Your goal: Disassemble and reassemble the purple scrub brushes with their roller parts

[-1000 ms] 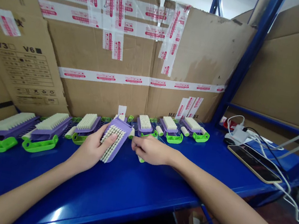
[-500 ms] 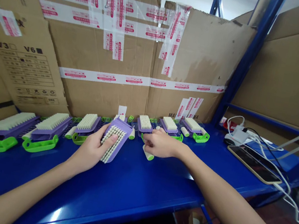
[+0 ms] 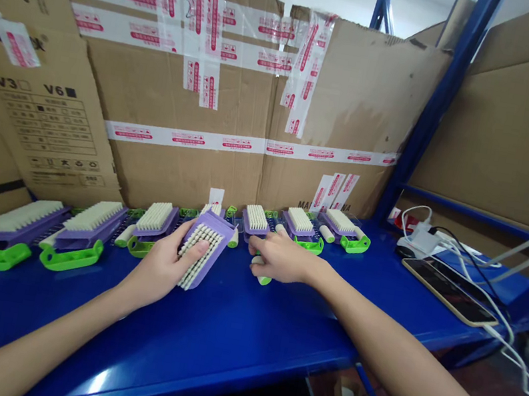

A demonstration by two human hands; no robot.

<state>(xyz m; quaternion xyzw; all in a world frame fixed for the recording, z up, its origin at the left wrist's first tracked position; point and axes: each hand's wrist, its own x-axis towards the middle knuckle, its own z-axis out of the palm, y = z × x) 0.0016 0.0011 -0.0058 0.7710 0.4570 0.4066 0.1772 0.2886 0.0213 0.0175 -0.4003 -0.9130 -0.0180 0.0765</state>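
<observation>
My left hand (image 3: 159, 265) grips a purple brush block with white bristles (image 3: 202, 252), tilted on edge on the blue shelf (image 3: 221, 333). My right hand (image 3: 279, 259) rests just right of it, fingers curled over a small white and green roller (image 3: 262, 277) lying on the shelf. A green handle piece (image 3: 257, 241) pokes out behind the fingers.
A row of purple brushes with green handles (image 3: 72, 240) lines the back of the shelf against taped cardboard boxes (image 3: 201, 93). A phone (image 3: 449, 291), a white charger (image 3: 419, 241) and cables lie at the right. A blue upright post (image 3: 438, 98) stands behind them.
My right hand moved right and back from beside the brush, then settled over the small roller. My left hand and its brush stayed put.
</observation>
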